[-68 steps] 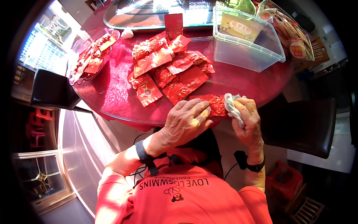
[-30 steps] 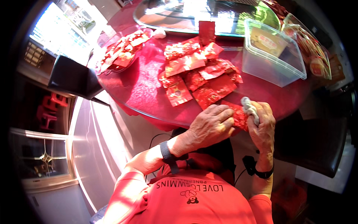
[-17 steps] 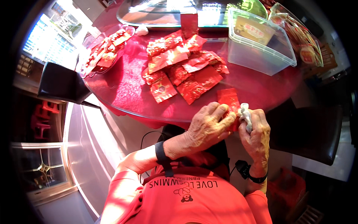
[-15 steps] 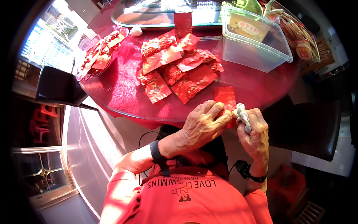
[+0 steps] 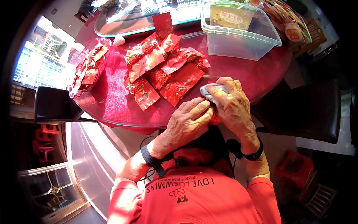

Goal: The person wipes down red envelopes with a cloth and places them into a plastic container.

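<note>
table point(image 5: 112, 104): round, covered in a glossy red cloth, filling the upper middle of the view
clear bin point(image 5: 242, 43): a see-through plastic box at the far right of the table, with a green and yellow packet inside
glass turntable point(image 5: 123, 22): at the far edge, beyond the packets
pile of red packets point(image 5: 164, 71): loose foil sachets spread over the middle of the table, overlapping one another
clear tray point(image 5: 87, 67): at the left rim, holding more red packets
black chairs point(image 5: 52, 106): one at the left of the table, another at the right
left hand point(image 5: 186, 123): curled at the near edge of the table, fingertips closed on a small red packet point(image 5: 214, 117) that sits between both hands
right hand point(image 5: 233, 104): fingers bent and closed over a crumpled white cloth point(image 5: 210, 91), pressing it to the same red packet; touching the left hand
small red packet: at the near table edge, mostly hidden by the fingers
wrist bands: a dark band on each wrist
</note>
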The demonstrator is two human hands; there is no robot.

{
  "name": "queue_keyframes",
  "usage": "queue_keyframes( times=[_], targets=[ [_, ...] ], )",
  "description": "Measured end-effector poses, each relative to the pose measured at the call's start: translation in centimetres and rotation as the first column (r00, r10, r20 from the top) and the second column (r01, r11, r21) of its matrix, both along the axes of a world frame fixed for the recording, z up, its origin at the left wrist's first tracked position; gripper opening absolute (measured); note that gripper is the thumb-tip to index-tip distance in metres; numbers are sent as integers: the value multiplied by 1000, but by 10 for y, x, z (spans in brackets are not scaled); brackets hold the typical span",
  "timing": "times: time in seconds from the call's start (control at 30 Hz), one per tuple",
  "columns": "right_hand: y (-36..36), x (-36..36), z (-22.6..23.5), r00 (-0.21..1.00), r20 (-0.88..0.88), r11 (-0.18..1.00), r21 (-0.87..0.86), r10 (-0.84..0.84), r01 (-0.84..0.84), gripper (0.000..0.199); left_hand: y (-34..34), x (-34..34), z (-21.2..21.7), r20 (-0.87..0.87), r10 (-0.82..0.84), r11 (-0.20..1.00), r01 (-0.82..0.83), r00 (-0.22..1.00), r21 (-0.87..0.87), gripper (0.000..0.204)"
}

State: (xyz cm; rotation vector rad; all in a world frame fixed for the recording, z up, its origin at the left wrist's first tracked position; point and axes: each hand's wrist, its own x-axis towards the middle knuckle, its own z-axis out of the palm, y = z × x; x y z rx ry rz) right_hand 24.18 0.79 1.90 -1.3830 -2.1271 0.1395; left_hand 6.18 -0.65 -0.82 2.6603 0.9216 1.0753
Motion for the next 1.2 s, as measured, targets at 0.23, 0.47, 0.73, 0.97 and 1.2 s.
queue_keyframes(
  times=[0.23, 0.47, 0.73, 0.97, 1.2],
  targets=[
    [9, 19, -15, 967, 37, 960, 138, -252, 245, 28, -1, 3, 1, -11, 26, 999, -26, 1000, 41, 43],
    [-23, 24, -2, 971, -228, 996, -21, 77, -84, 42, -2, 5, -1, 1, 28, 999, -28, 1000, 41, 31],
    [-13, 18, -7, 991, -42, 991, 17, -129, 130, 39, 1, 1, 5, 3, -27, 998, 27, 1000, 57, 33],
    [-8, 38, -12, 869, -472, 984, 23, -145, 177, 42, 3, 8, 6, 293, 140, 980, -90, 946, -179, 29],
    [-19, 13, 0, 971, -240, 970, 237, 5, 54, 46, 12, 21, -3, 378, 432, 694, -34, 819, -719, 25]
  ],
)
